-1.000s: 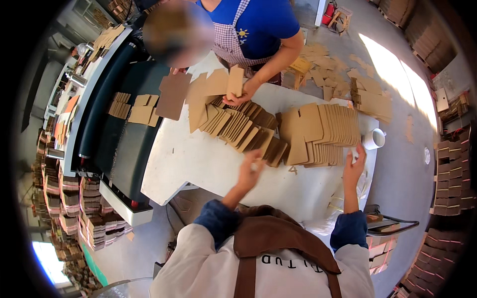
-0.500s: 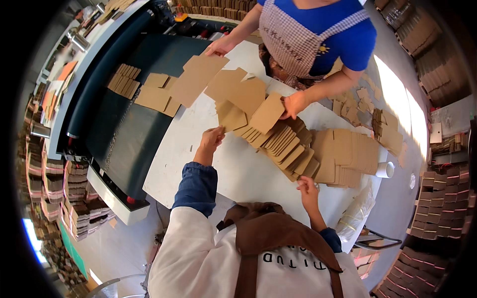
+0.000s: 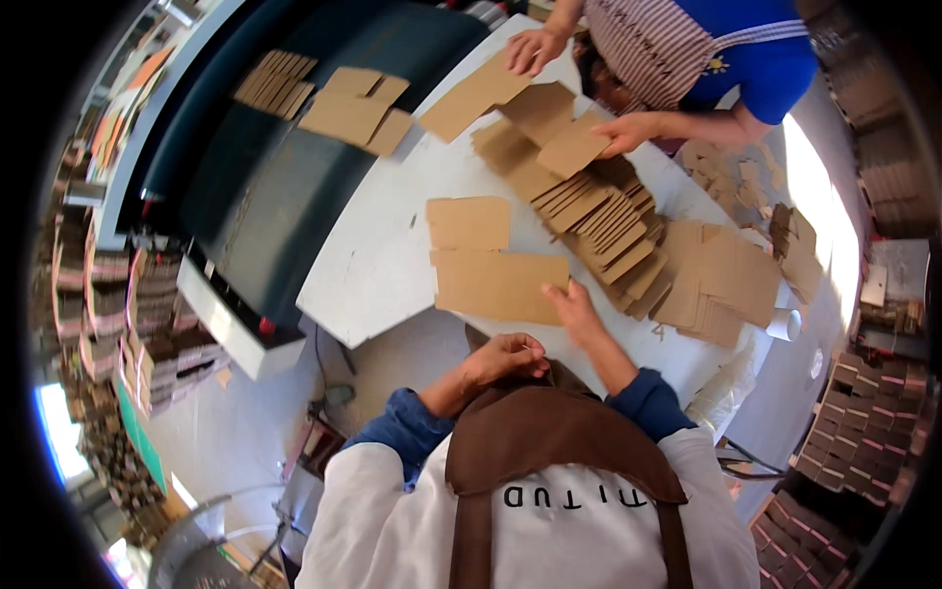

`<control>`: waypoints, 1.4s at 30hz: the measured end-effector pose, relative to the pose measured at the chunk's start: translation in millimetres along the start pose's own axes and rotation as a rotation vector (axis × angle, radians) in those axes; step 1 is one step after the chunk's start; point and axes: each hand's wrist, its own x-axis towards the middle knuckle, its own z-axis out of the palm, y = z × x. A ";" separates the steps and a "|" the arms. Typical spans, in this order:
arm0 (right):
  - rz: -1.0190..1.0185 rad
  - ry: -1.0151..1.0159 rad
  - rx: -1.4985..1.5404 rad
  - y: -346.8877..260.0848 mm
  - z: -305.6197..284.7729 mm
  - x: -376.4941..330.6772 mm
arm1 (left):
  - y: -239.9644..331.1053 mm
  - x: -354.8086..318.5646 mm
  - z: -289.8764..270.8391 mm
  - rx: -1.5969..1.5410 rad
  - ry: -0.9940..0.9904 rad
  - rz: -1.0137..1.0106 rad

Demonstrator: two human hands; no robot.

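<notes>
The white table stands beside a dark belt, on which lie some cut pieces. Bundles of cardboard are piled along both sides of the room, and scraps lie on the floor near a strip of sunlight. On the table there is a leaning row of brown cards, then a stack, and near its end a white cup. The right hand pinches the corner of a card, which is at the near edge of the table. The left hand is curled before the chest; I cannot tell if it holds something. Half a second ago, this left hand was reaching forward beside the row, and the right hand was at the row's near end. Across the table, a co-worker handles other cards.
</notes>
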 end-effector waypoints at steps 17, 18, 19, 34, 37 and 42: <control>0.100 -0.428 -0.286 -74.1 64.7 69.1 | 22.0 -108.7 -168.6 0.552 1.237 0.836; 0.073 -0.347 -0.219 -67.7 71.8 66.8 | 12.7 -109.7 -168.5 0.341 1.227 0.769; 0.038 -0.265 -0.145 -58.8 82.4 63.8 | -3.0 -105.2 -173.1 0.068 1.052 0.762; 0.280 0.073 -0.120 23.7 134.2 32.6 | 29.4 -67.4 -245.3 -0.285 0.553 0.575; 0.285 0.087 -0.027 23.9 141.2 44.3 | 13.9 -53.4 -205.7 -0.629 0.600 0.680; 0.172 -0.010 0.054 41.7 135.9 80.6 | -16.2 -73.6 -149.4 -0.420 0.287 0.210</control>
